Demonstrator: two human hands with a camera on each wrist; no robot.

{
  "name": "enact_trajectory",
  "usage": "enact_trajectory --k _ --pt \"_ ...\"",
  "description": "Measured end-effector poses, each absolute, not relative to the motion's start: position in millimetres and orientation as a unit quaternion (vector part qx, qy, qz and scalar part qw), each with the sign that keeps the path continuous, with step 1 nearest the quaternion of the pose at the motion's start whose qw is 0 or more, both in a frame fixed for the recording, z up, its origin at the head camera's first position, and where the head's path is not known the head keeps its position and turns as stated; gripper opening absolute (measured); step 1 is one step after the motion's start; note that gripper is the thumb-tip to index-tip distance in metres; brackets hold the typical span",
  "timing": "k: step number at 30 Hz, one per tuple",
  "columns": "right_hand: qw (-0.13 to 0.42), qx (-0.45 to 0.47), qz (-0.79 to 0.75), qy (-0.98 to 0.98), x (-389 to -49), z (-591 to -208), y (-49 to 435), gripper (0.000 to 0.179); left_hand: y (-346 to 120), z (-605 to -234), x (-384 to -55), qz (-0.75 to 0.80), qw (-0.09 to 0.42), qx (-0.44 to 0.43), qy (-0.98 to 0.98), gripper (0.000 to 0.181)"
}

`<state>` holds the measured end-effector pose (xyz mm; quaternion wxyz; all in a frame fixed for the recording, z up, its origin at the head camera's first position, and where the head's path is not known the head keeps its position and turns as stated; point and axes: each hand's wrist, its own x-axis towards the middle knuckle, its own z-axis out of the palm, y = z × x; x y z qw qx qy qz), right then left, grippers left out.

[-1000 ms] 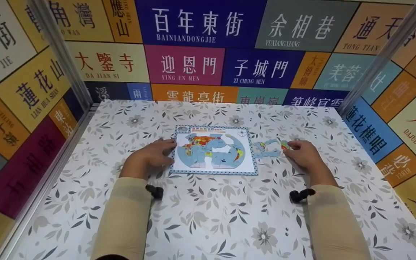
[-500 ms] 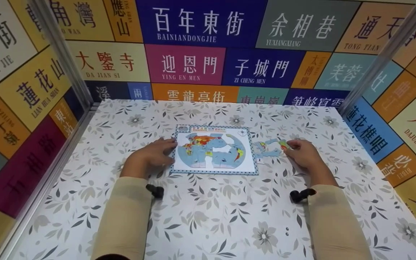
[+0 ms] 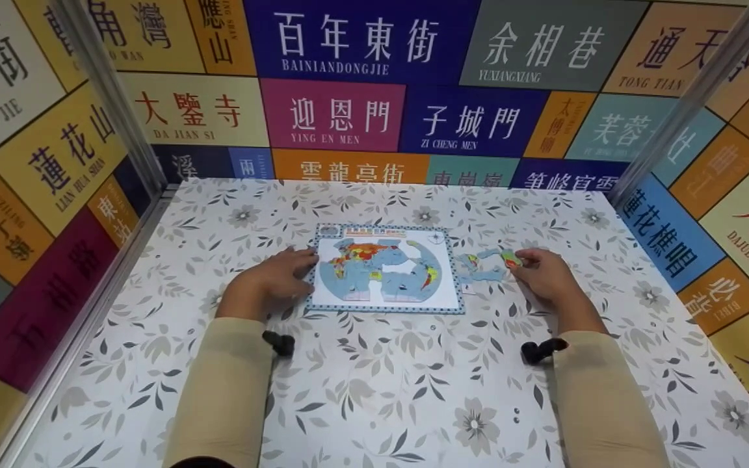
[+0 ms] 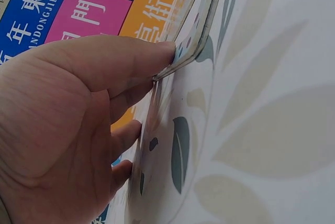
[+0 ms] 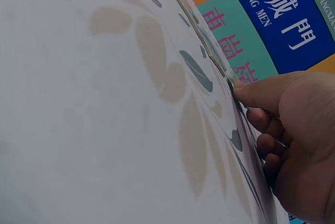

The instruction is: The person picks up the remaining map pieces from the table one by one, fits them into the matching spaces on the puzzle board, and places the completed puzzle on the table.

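Note:
A world-map jigsaw board (image 3: 384, 309) with a blue dotted border lies flat on the table in the head view, its map partly filled and white gaps showing. At its left edge rests my left hand (image 3: 277, 276), fingers spread and fairly straight. In the left wrist view the thumb (image 4: 152, 59) touches the board's rim (image 4: 201, 41). My right hand (image 3: 547, 276) pinches a green-and-red puzzle piece (image 3: 510, 259) between thumb and finger, right of the board. Beside that piece, several loose blue puzzle pieces (image 3: 488, 275) lie close to the board's right edge.
The table (image 3: 374, 390) wears a white cover printed with grey leaves and flowers. Panels with coloured street-name signs (image 3: 332, 117) enclose it at the back and sides, joined by metal corner posts (image 3: 680, 110). Black wrist straps (image 3: 542, 351) show at both sleeves.
My right fingers and the green-and-red puzzle piece have shifted very slightly away from me. The left hand and the board stay in place.

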<state>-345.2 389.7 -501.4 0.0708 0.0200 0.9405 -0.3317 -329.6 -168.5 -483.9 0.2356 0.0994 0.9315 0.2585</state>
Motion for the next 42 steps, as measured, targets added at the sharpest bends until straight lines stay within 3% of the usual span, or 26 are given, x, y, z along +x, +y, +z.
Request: enact_trajectory --k 10,28,42 --pt "0.087 0.051 -0.368 0.924 -343.0 -487.4 378.9 0.061 -168.5 -484.8 -331.6 0.255 0.239 0.103 0.931 0.076" --pt "0.064 0.008 -0.367 0.928 -345.5 -463.4 340.2 0.056 -169.7 -484.2 -331.9 0.26 0.247 0.1 0.928 0.077" --pt "0.077 -0.008 -0.359 0.93 -353.1 -451.8 289.0 0.053 -172.8 -485.7 -331.4 0.278 0.249 0.108 0.922 0.077"
